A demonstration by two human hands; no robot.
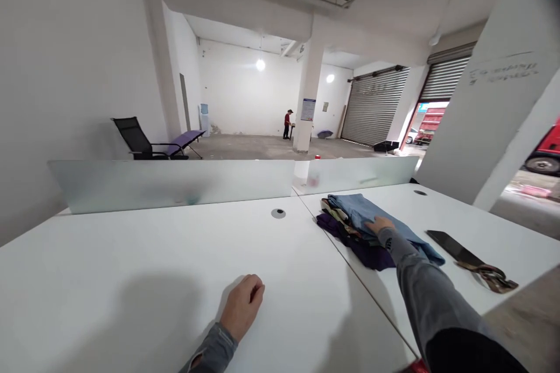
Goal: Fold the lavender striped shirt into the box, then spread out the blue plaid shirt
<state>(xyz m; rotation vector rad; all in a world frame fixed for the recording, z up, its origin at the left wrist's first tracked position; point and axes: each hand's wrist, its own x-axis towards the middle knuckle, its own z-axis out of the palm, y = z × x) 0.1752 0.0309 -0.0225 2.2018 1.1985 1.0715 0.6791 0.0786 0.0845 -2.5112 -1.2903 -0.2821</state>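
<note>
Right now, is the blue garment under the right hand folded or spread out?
Folded. The blue garment lies as a compact layered piece atop the clothes pile, right hand resting on it.

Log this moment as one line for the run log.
left hand: loosely curled, resting on white table | right hand: flat on blue garment topping folded clothes stack | phone at right

The left hand [242, 305] lies low and near, fingers [257, 289] curled into a loose fist. The right arm stretches forward, right hand [378, 224] palm down, fingers flat.
</note>
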